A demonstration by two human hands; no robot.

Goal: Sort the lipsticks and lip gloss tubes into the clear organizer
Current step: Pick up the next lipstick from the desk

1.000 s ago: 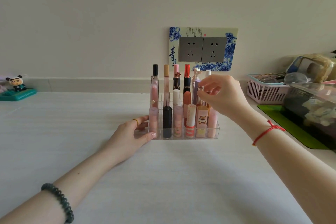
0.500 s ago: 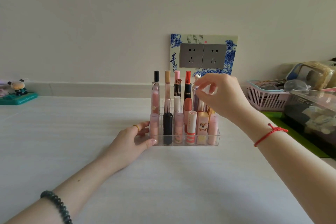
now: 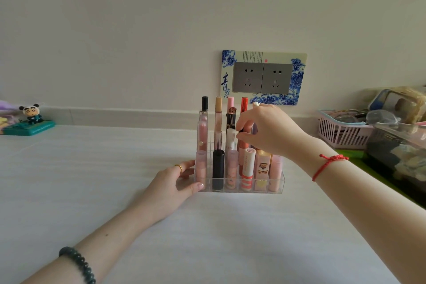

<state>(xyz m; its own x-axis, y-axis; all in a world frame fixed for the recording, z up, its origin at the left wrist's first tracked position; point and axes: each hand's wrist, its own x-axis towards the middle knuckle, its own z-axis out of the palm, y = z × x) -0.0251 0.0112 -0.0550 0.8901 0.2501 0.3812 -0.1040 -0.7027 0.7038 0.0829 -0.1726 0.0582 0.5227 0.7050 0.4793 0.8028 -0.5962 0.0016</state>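
the left hand [image 3: 170,182] has stayed put, lying relaxed on the worktop [image 3: 92,180] with straight fingers and thumb pressed against the left wall of the clear organizer [image 3: 276,189], steadying it. the organizer itself has not shifted, and it stands full of upright lipsticks and gloss tubes in stepped rows. the right hand [image 3: 272,131] has moved: 1 second ago it worked over the organizer's rear right corner, and now its curled thumb and forefinger sit over the middle, at the top of the coral tube [image 3: 244,145], just right of the white-capped tube [image 3: 230,138]. judging by this, the right-rear tubes are settled and the sorting is near its end, with only seating or straightening left.

whether the right hand truly grips the coral tube or only touches it, i cannot tell. the hand covers most of the organizer's right rear; only a white tip [image 3: 256,104] shows above it. right of the organizer, the pink basket [image 3: 338,131] is partly blocked and its contents are unclear.
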